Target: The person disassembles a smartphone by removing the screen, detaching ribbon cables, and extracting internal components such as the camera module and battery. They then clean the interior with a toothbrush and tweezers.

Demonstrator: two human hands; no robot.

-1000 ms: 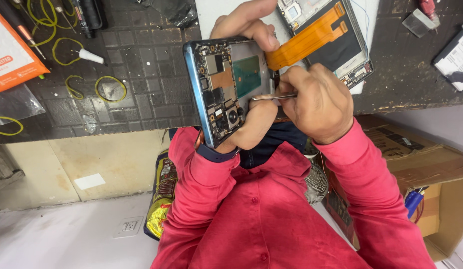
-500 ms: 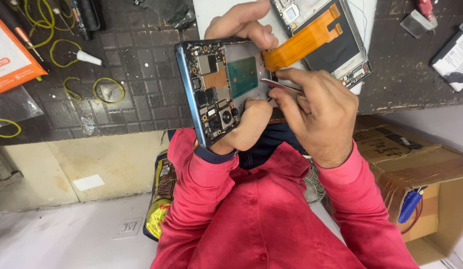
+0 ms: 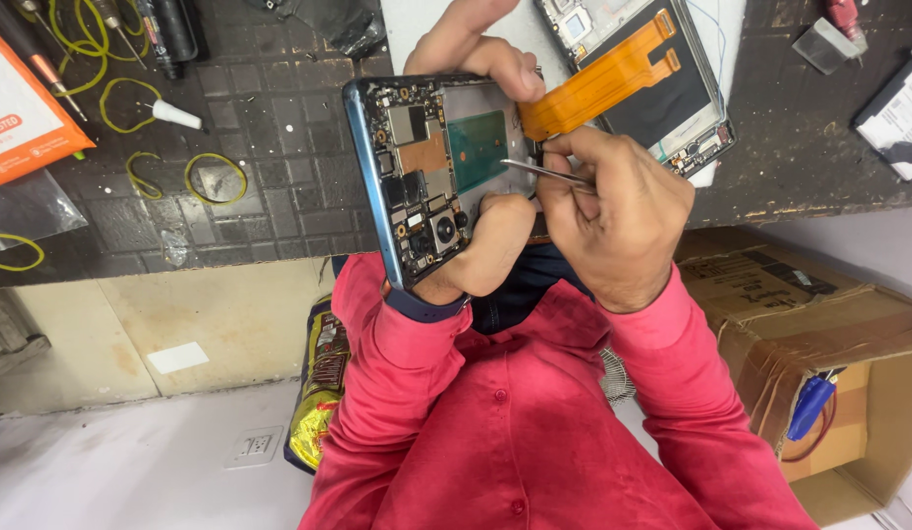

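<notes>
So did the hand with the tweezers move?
Yes. The right hand moved the tweezers up the opened phone, closer to the orange flex cable.

Single view: head-worn camera, looking steeply down over the wearer's red-shirted chest [image 3: 515, 432] at the dark mat [image 3: 269, 128] on the bench. Close range, both hands fill mid-frame (bench edge runs across, floor [image 3: 132, 471] below). No second view to overlap.

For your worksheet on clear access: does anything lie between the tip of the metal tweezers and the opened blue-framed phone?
Nothing visible does. The thin metal tweezers in the right hand reach the opened blue-framed phone beside the orange flex ribbon, which passes above them.
</notes>
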